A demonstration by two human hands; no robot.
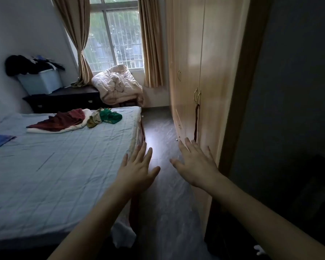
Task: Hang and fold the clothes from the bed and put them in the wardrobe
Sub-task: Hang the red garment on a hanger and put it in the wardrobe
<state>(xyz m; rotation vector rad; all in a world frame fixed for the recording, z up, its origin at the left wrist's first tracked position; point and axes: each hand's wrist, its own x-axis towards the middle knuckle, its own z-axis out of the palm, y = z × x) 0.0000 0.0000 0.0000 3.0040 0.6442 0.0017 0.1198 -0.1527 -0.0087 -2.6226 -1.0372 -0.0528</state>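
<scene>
Nearest, the left hand (137, 166) and right hand (195, 164) reach forward with fingers spread, holding nothing, over the floor (158, 132) between bed (64, 166) and wardrobe (204, 72), whose doors are closed. Farther off, the clothes (73, 120) lie in a loose heap at the bed's far end: dark red, white, olive and green pieces. They look soft, light and floppy; gripping each at shoulders or waistband should work best.

No legible text, label, brand, number or sign appears anywhere in this view. The green garment (110, 115) on the bed (64, 156), well beyond the left grip (137, 169), bears pale markings along its hem, too small and blurred to read.
</scene>
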